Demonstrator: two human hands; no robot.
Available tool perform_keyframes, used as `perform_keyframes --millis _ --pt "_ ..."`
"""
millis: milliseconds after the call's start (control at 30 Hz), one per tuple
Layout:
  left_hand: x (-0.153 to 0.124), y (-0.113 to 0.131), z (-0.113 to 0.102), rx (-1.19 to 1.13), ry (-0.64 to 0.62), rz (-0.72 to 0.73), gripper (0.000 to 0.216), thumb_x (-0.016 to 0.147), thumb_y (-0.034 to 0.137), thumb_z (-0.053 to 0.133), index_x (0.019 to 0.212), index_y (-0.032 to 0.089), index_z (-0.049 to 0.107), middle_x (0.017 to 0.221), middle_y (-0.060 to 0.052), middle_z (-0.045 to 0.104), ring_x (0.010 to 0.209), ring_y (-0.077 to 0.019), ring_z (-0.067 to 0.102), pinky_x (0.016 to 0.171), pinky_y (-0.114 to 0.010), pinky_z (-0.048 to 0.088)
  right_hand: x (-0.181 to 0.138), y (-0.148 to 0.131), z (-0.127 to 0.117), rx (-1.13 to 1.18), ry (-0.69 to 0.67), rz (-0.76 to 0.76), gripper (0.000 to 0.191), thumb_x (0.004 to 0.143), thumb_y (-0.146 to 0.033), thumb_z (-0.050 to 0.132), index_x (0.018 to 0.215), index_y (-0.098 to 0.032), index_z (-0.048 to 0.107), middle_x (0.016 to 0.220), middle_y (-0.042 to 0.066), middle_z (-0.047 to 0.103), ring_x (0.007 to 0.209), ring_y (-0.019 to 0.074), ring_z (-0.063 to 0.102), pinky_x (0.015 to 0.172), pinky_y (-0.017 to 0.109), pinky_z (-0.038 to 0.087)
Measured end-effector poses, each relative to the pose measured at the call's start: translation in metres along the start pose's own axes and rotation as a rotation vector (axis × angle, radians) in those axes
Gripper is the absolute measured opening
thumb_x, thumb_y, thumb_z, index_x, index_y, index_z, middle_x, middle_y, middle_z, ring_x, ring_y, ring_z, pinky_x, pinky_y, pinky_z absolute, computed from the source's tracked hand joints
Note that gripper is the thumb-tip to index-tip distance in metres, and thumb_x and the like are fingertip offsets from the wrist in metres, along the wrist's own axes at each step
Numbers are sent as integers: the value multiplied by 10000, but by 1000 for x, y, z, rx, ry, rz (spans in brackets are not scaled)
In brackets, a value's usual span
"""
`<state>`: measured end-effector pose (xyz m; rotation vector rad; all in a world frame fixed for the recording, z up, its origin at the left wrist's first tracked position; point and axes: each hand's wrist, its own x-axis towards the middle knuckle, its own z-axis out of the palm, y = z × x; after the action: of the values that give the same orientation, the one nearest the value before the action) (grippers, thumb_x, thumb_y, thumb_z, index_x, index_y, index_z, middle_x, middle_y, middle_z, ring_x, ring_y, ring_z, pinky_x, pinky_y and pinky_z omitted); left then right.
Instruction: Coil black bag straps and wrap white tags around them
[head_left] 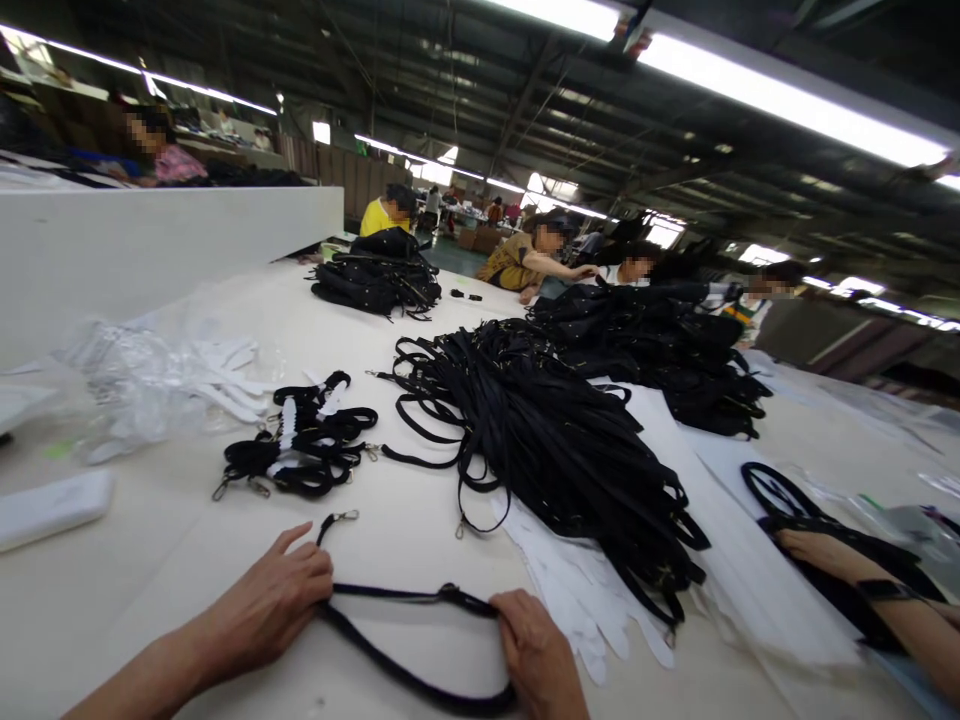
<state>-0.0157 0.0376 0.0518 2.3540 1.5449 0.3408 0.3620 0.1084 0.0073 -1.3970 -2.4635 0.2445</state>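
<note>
A black strap [405, 594] stretches in a loop between my two hands, low over the white table [390, 655]. My left hand [289, 580] is closed on one end of it, and a short tail with a metal clip [346, 516] pokes out beyond the fingers. At the other end of the loop my right hand [536, 650] grips the strap, its fingertips curled out of sight. A slider buckle shows on the upper run, nearer my right hand. Just beyond my left hand lie several folded straps [300, 440] bound with white bands.
A big heap of black straps [540, 430] spreads across the middle, with white paper strips [581, 590] under its edge. Plastic bags [142, 385] and a white box [56, 508] lie left. At right, a co-worker's hand [825, 553] rests on a black bag [900, 560]. Other people work farther back.
</note>
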Motion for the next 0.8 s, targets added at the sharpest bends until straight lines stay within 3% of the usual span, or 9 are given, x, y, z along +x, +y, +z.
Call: perform_keyframes --millis 133,233,333,500,667,800 --pt "-32 -17 -8 26 7 -103 196 905 147 490 874 278 634 919 31 651 920 -164 631 1136 -524 212 13 -2 -2 -15 -8 15 284 913 -102 411 959 -227 662 875 35 674 850 190 640 769 290 504" --pt "-52 -32 -2 -9 38 -142 173 944 256 496 916 288 664 939 8 675 900 -173 645 980 -382 421 21 -9 -4 -11 -26 18 289 907 -94 413 970 -219 666 890 43 683 868 191 645 785 292 515" --pt "-69 -47 15 -47 73 -172 191 949 353 503 1001 315 682 992 1 706 889 -177 671 812 -283 507 24 -17 -5 24 -29 -19 314 893 -74 434 1064 -214 658 946 54 697 916 198 647 814 303 527" --pt "-86 -71 44 -16 228 -336 406 875 524 574 1243 354 607 1119 -5 741 1011 -252 692 871 -349 554 23 -22 -5 147 -20 -90 395 849 -37 465 1156 -224 628 1036 52 703 985 194 642 870 324 539" --pt "-93 -90 57 79 176 -319 274 850 512 592 1050 370 716 1120 7 742 1102 -307 659 1013 -497 484 17 -15 -4 303 -37 -54 262 870 -113 521 1069 -221 654 1009 40 706 982 178 652 889 319 532" --pt "-99 -98 66 117 163 -359 347 872 541 554 1106 332 703 1181 -35 718 1115 -308 653 1013 -502 489 19 -12 -8 361 -106 -5 174 880 -147 552 960 -225 685 929 21 706 921 164 657 848 292 520"
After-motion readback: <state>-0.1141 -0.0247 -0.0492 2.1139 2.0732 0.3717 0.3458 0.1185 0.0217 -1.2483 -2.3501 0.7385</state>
